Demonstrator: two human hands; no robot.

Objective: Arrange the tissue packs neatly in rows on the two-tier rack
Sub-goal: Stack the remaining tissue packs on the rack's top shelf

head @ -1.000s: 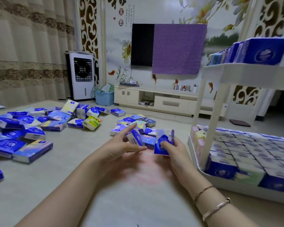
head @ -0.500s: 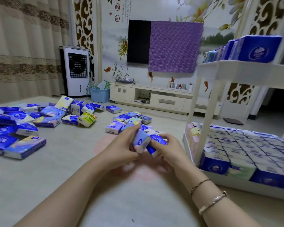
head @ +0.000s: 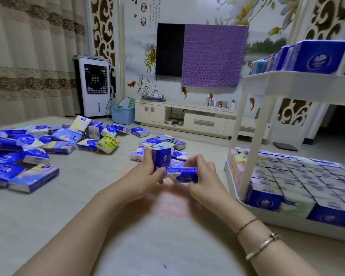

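- Since 0.5 s ago: both hands have stayed together over the floor; the pack in the left hand now stands upright, and the pack in the right hand has turned to lie flat, long side level.
- Left hand (head: pixel 145 172): fingers and thumb curled round an upright blue tissue pack (head: pixel 161 158), logo face toward the camera.
- Right hand (head: pixel 204 176): grips a second, horizontal tissue pack (head: pixel 182 174) by its right end; this pack touches the lower edge of the upright one.
- Two-tier rack (head: pixel 299 84) stands at right. Lower tier: packs (head: pixel 299 182) in tight rows, filling the part in view. Upper tier: a row of packs (head: pixel 307 56) standing on edge.
- Loose packs lie scattered on the floor: a small cluster (head: pixel 161 144) just behind the hands, a large pile (head: pixel 34 148) at left, well apart from the rack.
- Two bracelets (head: pixel 261 246) on the right wrist.
- Background: wall TV half covered by a purple cloth (head: pixel 213 54), white air cooler (head: pixel 94 86), blue basket (head: pixel 123 114).
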